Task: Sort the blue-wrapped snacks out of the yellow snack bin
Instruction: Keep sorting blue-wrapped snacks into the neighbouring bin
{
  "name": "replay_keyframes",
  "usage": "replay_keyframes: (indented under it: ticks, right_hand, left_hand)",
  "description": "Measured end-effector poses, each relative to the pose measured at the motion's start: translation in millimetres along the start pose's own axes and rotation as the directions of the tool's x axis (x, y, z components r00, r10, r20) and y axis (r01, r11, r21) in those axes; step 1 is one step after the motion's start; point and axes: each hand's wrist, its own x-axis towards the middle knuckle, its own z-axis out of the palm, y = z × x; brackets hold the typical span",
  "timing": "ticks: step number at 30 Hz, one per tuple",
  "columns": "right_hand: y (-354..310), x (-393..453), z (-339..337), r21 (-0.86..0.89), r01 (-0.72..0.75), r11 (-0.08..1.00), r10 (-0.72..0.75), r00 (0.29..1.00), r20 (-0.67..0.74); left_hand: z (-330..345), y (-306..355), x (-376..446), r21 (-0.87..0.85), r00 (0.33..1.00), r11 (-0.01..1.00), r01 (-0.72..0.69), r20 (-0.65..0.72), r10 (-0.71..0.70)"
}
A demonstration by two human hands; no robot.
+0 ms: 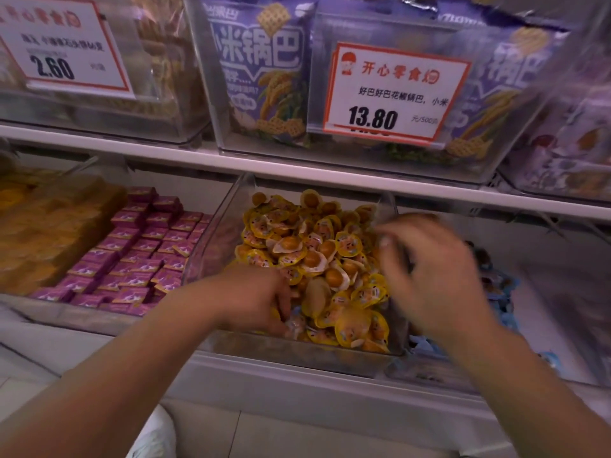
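Observation:
A clear plastic bin (215, 246) on the lower shelf is heaped with yellow-wrapped snacks (314, 252). My left hand (261, 299) reaches into the bin's front-left corner. Its fingers curl down around a pale blue-wrapped snack (294, 322) that lies among the yellow ones. My right hand (429, 272) is blurred and hovers over the bin's right edge, fingers loosely bent, with nothing visible in it. To the right, another bin holds blue-wrapped snacks (502, 292), partly hidden behind my right hand and forearm.
Left of the yellow bin lie rows of purple packets (139, 252) and, further left, orange packets (49, 226). A white shelf (297, 170) above carries clear bins of purple bags and a price card (393, 90). The shelf's front ledge (297, 391) runs below the bins.

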Motion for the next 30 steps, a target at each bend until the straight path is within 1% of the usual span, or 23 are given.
replay_keyframes:
  ticks: [1,2,3,4,5,6,7,9,13,16,19,21,24,26,27,29,30]
  right_hand:
    - [-19,-2,9,0.144,0.056,0.988,-0.076,0.987,0.142]
    - [-34,-5,20,0.26,0.047,0.964,-0.139,0.927,0.349]
    - [-46,-9,31,0.3,-0.003,0.954,-0.177,0.804,0.568]
    - [-52,-12,40,0.272,-0.051,0.961,-0.174,0.651,0.739]
    - [-52,-11,45,0.209,-0.083,0.974,-0.133,0.538,0.832]
    - [-48,-8,46,0.142,-0.103,0.985,-0.073,0.492,0.867]
    - [-42,-5,45,0.087,-0.108,0.99,-0.022,0.497,0.867]
    - [-33,0,43,0.025,-0.078,0.997,0.02,0.527,0.85]
    - [-28,-3,53,-0.077,0.051,0.996,0.041,0.502,0.864]
    - [-25,6,57,-0.064,0.043,0.997,0.037,0.456,0.889]
    - [-27,12,60,-0.032,0.069,0.997,-0.001,0.433,0.901]
    - [-28,14,63,-0.001,0.088,0.996,-0.036,0.421,0.906]
    - [-25,19,65,0.036,0.083,0.996,-0.065,0.372,0.926]
    - [-24,20,68,0.043,0.083,0.996,-0.07,0.37,0.926]
    - [-24,19,71,0.048,0.081,0.996,-0.076,0.383,0.921]
    - [-27,15,76,0.054,0.085,0.995,-0.086,0.428,0.9]
    - [-27,13,78,0.055,0.087,0.995,-0.088,0.452,0.888]
  left_hand:
    - [0,-2,-1,0.057,1.0,0.998,-0.001,-0.001,0.001]
    - [0,-4,-3,0.086,1.0,0.996,0.0,0.0,0.0]
    - [0,-4,-4,0.098,1.0,0.995,0.01,0.003,-0.01]
    - [-1,-5,-5,0.109,1.0,0.994,0.025,0.007,-0.026]
    - [-2,-5,-6,0.117,0.999,0.992,0.038,0.003,-0.039]
    - [-3,-5,-6,0.122,0.999,0.991,0.047,0.006,-0.048]
    - [-3,-6,-6,0.128,0.999,0.991,0.047,0.015,-0.049]
    - [-2,-5,-5,0.136,0.999,0.99,0.026,0.033,-0.031]
    - [2,-4,-5,0.051,0.992,0.999,-0.021,0.125,0.014]
    - [4,0,-2,0.027,0.988,1.0,0.01,0.154,-0.015]
    - [6,1,1,-0.041,0.994,0.998,0.045,0.105,-0.04]
    - [7,-2,1,-0.054,0.995,0.997,0.05,0.089,-0.045]
    - [7,-4,2,-0.051,0.994,0.997,0.063,0.088,-0.058]
    - [8,-2,4,0.02,0.994,0.997,0.069,0.08,-0.071]
    - [10,0,7,0.093,0.995,0.993,0.073,0.063,-0.079]
    - [14,5,11,0.245,0.996,0.965,0.09,0.003,-0.093]
    - [15,6,12,0.283,0.995,0.954,0.096,-0.009,-0.097]
